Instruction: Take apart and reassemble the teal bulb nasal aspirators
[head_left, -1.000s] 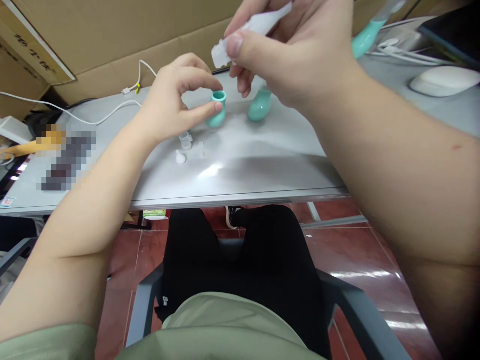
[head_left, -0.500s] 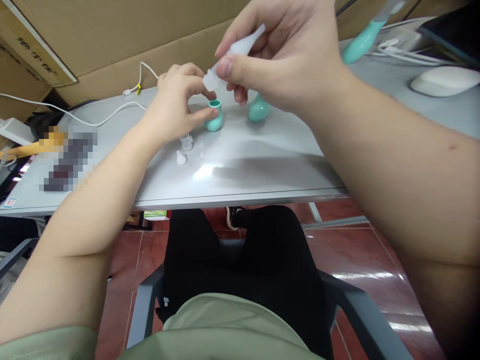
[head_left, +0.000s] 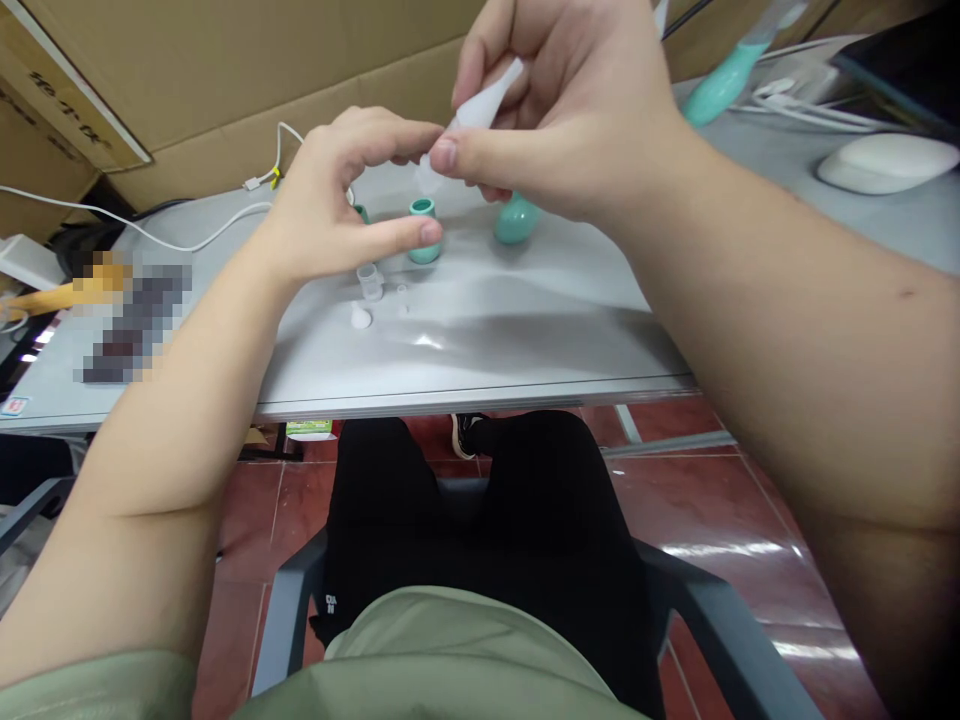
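Note:
My right hand [head_left: 555, 120] pinches a translucent white nozzle piece [head_left: 487, 100] above the desk, its narrow tip pointing up and right. Fingers and thumb spread apart, my left hand [head_left: 352, 190] reaches beside it; its fingertips are near the nozzle's lower end. Under the left thumb stands a small teal pot [head_left: 424, 245]. Another teal item [head_left: 361, 213] shows partly behind the left hand. A teal bulb [head_left: 516, 220] lies below the right hand. Nearer the front edge are a small clear cup [head_left: 370, 281], a white cone tip [head_left: 361, 315] and a tiny clear piece [head_left: 403, 298].
A teal-handled item [head_left: 727, 85] and white cables lie at the back right, near a white mouse [head_left: 889, 163]. Cardboard [head_left: 247, 70] stands behind the desk [head_left: 525, 350]. A white cable [head_left: 180, 245] and a pixelated dark object [head_left: 139, 325] are at the left.
My left hand has come off the teal pot, opened wider and risen toward the nozzle. The right hand has shifted slightly, still with the nozzle. Another teal item now shows behind the left hand.

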